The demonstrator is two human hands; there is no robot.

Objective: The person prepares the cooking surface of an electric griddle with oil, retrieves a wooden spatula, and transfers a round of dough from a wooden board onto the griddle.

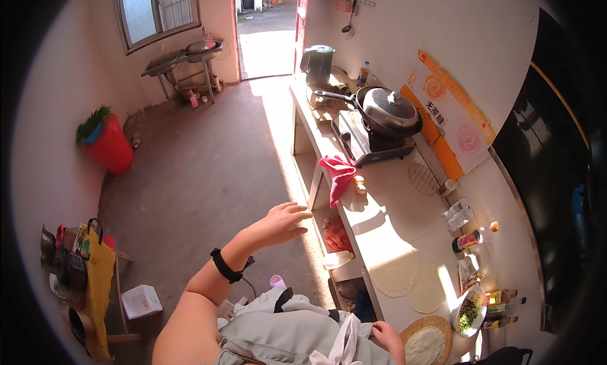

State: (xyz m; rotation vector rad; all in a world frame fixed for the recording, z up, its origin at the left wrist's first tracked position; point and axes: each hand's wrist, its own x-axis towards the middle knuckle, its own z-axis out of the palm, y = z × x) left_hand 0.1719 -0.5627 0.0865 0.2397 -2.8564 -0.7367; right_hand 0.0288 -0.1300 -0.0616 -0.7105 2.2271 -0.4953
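My left hand (287, 222) is raised in front of me over the floor, beside the long counter (389, 180). It holds nothing that I can see, and its thumb stands apart from its fingers. Low in the view, my right hand (390, 340) rests by the counter edge, its fingers partly hidden by my clothing. Nearest to it is a round wooden board (410, 328) with a flat piece of dough (427, 347) on it. Two thin dough rounds, a left one (391, 276) and a right one (428, 289), lie side by side on the counter. A white bowl (480, 296) holds chopped greens.
Farther along the counter, a lidded wok (389, 111) sits on a portable gas stove (353, 139). A red cloth (339, 175) hangs over the edge near eggs (360, 184). Bottles (469, 240) line the wall. A red bucket (114, 144) stands on the floor at left.
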